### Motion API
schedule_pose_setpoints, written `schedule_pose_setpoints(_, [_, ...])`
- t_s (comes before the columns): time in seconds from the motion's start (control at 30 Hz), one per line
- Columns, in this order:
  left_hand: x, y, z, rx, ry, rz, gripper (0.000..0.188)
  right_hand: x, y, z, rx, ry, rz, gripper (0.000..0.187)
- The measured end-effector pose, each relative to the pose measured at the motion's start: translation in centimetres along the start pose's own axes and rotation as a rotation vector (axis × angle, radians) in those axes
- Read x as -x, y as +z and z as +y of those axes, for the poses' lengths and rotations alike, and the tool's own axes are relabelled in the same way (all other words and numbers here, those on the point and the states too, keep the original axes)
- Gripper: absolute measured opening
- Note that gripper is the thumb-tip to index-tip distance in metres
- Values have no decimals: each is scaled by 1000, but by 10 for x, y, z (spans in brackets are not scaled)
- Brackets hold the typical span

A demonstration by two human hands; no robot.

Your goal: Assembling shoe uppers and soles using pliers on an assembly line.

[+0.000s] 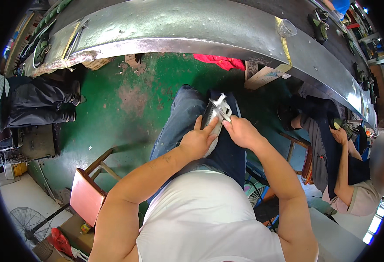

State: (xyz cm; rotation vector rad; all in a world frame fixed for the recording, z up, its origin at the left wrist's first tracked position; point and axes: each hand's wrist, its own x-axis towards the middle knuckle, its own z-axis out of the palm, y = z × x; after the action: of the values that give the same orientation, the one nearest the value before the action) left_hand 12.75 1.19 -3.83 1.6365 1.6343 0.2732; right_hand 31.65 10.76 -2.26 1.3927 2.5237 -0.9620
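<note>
Over my lap, a pale grey and black shoe (212,148) lies lengthwise along my right thigh, its toe or heel end pointing away from me. My left hand (197,140) holds it from the left, with the forefinger and middle finger stretched along its side. A shiny metal hand tool (219,110) crosses the far part of the shoe at a slant. The near end of this tool goes into my right hand (241,132), which is closed around it. The tool's exact kind is too small to make out, and my fingers hide part of the shoe.
Ahead curves a metal-edged workbench (170,26) with a clear plastic cup (286,28) and dark shoes (320,28). A pink-seated stool (87,196) and a fan (29,223) stand at left. A co-worker (353,187) sits at right; another person's legs (39,102) show at left.
</note>
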Motion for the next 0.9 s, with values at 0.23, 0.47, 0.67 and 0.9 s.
schedule_pose_setpoints(0.23, [14, -4, 1, -97, 10, -79, 63, 11, -1, -5, -271, 26, -76, 44])
schedule_pose_setpoints(0.47, [45, 39, -36, 671, -148, 69, 64, 34, -2, -15, -553, 231, -235, 43])
schedule_pose_setpoints(0.67, [40, 38, -44, 600, -90, 67, 65, 55, 23, -19, -468, 139, -247, 45])
schedule_pose_setpoints(0.9, [40, 55, -63, 653, -59, 21, 82, 70, 36, -24, -271, 46, -209, 43])
